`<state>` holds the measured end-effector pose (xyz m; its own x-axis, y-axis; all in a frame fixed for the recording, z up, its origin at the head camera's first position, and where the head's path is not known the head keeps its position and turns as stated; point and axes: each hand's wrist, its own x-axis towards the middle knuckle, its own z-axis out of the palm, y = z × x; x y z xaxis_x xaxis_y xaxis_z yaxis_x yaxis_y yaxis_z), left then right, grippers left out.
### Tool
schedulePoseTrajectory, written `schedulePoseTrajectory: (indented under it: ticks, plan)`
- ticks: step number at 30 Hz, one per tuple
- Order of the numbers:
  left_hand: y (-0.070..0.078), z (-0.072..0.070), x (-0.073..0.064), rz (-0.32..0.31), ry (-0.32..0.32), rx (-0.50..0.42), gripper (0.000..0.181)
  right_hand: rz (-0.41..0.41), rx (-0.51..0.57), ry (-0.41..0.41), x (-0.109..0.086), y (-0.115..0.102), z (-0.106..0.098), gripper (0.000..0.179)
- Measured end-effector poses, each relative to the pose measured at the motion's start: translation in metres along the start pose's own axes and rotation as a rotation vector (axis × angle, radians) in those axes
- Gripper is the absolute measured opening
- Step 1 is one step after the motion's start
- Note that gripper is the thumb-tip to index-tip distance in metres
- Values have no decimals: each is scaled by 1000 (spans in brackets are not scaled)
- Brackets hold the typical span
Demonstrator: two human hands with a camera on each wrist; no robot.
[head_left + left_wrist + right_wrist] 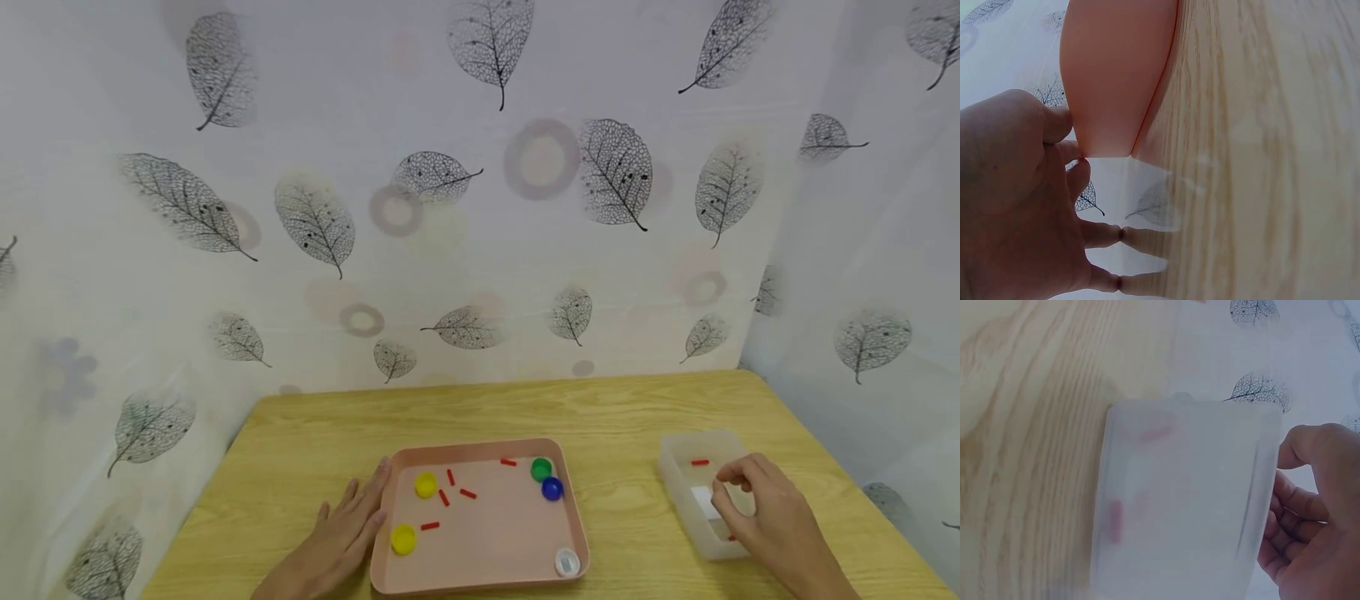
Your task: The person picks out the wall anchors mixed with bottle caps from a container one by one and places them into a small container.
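Observation:
My left hand (pixel 341 533) rests at the left side of a pink tray (pixel 495 575), fingers extended. In the left wrist view its thumb and index finger touch the tray's wall (pixel 1116 75), and other fingertips are down on the table. Over a translucent white bin (pixel 678 500) at the right is my right hand (pixel 776 512), thumb and index tips brought close together. I cannot tell whether anything is between them. Inside the bin lie short red sticks (pixel 700 462) and a white piece (pixel 705 502). The right wrist view shows the bin's wall (pixel 1191 506) covering the fingertips.
Several red sticks (pixel 468 493) lie scattered in the tray. Two yellow caps (pixel 403 539) are at its left, a green cap (pixel 541 469) and a blue cap (pixel 552 488) at its upper right, and a white cap (pixel 567 562) in the lower right corner. Leaf-patterned curtains surround the wooden table (pixel 622 417).

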<state>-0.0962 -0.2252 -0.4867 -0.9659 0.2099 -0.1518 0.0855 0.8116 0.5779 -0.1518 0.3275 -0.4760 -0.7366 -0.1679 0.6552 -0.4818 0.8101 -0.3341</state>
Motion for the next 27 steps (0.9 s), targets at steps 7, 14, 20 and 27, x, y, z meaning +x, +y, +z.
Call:
schedulePoseTrajectory:
  ticks: [7,14,20,27]
  plan:
    - [-1,1,-2,1,-1,5,61,-49,52,-6,9,-19,5,36]
    - [2,-1,1,14,16,25,60,-95,132,-31,18,-40,17,35]
    - [2,-1,0,6,3,15,60,-128,167,-45,23,-55,30,33]
    - [1,-1,0,9,14,32,60,-166,215,-59,29,-68,43,33]
